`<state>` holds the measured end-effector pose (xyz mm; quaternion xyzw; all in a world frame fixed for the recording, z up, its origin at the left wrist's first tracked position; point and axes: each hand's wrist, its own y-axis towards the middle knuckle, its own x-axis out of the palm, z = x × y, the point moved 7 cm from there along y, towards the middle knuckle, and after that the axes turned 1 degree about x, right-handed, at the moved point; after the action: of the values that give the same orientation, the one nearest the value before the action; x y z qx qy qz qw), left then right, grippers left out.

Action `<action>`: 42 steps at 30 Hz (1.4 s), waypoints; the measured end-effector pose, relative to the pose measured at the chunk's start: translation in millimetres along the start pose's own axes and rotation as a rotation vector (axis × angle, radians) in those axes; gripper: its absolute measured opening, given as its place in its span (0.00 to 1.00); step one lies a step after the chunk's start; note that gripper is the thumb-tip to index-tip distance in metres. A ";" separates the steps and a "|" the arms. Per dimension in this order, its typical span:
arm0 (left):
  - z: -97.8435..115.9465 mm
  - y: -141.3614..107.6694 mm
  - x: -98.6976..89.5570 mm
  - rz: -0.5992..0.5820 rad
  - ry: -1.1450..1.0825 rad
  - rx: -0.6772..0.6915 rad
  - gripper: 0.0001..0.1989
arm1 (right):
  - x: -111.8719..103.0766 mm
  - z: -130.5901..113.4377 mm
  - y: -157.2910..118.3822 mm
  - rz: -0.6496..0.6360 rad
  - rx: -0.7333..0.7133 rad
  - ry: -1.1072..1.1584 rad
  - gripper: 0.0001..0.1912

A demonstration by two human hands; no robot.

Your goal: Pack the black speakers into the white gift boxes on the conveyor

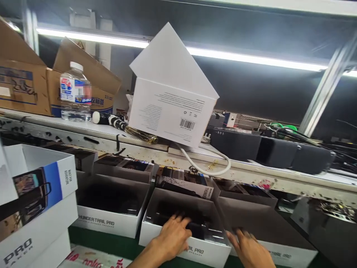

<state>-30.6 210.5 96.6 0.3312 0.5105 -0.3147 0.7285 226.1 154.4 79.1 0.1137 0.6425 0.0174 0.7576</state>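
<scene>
My left hand (175, 236) reaches over the front edge of the middle white box (164, 238), its fingers spread over the dark contents inside; nothing is held in it that I can see. To the right, my right hand (248, 247) is at the front wall of another white box (281, 257), fingers apart and slightly blurred, near the middle box's right corner. That right box is open and its grey inner side shows. A third white box (108, 223) with a dark item inside stands left of the middle one.
White printed boxes (65, 197) are stacked at the left. On the shelf above stand a water bottle (75, 93), brown cartons (25, 89), a tilted white box (173, 108), a looped white cable (220, 173) and several black blocks (235, 145).
</scene>
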 end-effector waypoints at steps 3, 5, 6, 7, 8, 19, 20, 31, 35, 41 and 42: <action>-0.5 5.5 6.6 0.018 -0.005 0.018 0.11 | 11.8 7.4 1.0 -0.015 -0.050 -0.138 0.28; -1.4 10.8 11.1 0.024 -0.007 -0.011 0.13 | 10.5 12.1 2.2 0.002 -0.012 -0.127 0.25; -2.0 13.2 12.6 0.029 -0.010 -0.023 0.14 | 9.2 13.7 2.4 -0.001 0.014 -0.104 0.22; -2.8 15.2 13.6 0.035 -0.012 -0.034 0.14 | 8.2 14.7 2.3 -0.015 0.036 -0.080 0.21; -4.0 16.8 14.0 0.039 -0.014 -0.042 0.14 | 6.9 15.6 1.8 -0.031 0.060 -0.062 0.20; -7.9 20.4 -5.2 0.027 0.024 -0.127 0.12 | -13.9 8.7 -13.3 -0.031 0.194 -0.061 0.20; -6.7 20.2 -6.9 0.023 0.034 -0.129 0.13 | -14.5 7.1 -13.5 -0.022 0.197 -0.066 0.20; -6.4 20.5 -10.0 0.007 0.159 -0.121 0.16 | -27.6 -11.9 -12.5 -0.031 0.235 0.050 0.20; -6.0 13.9 -8.7 -0.001 0.193 -0.122 0.18 | -35.6 -4.5 -25.6 -0.027 0.241 0.099 0.24; 10.2 8.0 -15.4 0.054 0.173 -0.149 0.22 | -60.6 10.4 -74.9 -0.049 0.241 0.116 0.26; 15.8 10.2 -18.3 0.078 0.155 -0.143 0.23 | -61.9 14.3 -84.9 -0.045 0.245 0.106 0.27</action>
<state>-19.1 205.9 119.7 0.3213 0.5731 -0.2226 0.7202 219.1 59.0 124.7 0.1899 0.6813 -0.0725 0.7032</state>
